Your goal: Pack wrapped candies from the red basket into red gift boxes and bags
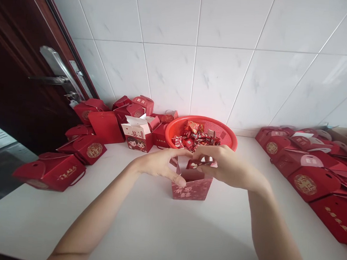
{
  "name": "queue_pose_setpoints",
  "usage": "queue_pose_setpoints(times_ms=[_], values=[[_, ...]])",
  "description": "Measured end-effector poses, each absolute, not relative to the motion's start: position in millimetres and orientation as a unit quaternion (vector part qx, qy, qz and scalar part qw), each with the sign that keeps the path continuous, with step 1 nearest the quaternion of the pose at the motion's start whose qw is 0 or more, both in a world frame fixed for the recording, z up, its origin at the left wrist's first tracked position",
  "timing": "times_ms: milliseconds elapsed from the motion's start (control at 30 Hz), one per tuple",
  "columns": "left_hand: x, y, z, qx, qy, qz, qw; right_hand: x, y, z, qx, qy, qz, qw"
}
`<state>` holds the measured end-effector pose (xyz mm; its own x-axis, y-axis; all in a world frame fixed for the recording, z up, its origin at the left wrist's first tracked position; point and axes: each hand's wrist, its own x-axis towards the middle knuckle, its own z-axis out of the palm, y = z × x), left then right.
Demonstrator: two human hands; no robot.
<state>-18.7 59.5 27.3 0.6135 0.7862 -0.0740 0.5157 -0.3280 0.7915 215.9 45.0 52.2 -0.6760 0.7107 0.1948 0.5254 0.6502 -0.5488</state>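
Observation:
An open-topped red box (191, 190) with pale lettering stands upright on the white table, in front of a red basket (173, 125) of wrapped sweets (192, 138). My left hand (161, 163) is at the box's left side, thumb over the front edge and fingers behind the left flap, gripping it. Over the right part of the opening, my right hand (225, 166) pinches a small dark red packet (195, 164) between thumb and fingers. The inside of the box is mostly hidden by its front wall and my hands.
Red gift boxes (63, 171) crowd the back left, with an open white-and-red box (138, 138) among them. More closed red boxes (304, 181) line the right side. A tiled wall (219, 82) rises behind; a dark door (17, 59) is at left.

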Motion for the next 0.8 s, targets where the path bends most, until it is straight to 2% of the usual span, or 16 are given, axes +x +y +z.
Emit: queue_pose_setpoints(times_ms=[300,533,700,800], values=[[-22,62,25,0.794,0.413,0.154,0.419,220,45,54,-0.373,-0.889,0.170,0.202],[-22,63,26,0.809,0.415,0.184,0.374,238,42,66,-0.414,-0.863,0.169,0.235],[-27,63,26,0.810,0.403,0.263,0.337,244,51,60,-0.434,-0.849,0.190,0.232],[-31,60,33,0.804,0.387,0.337,0.300,240,60,53,-0.412,-0.841,0.248,0.249]])
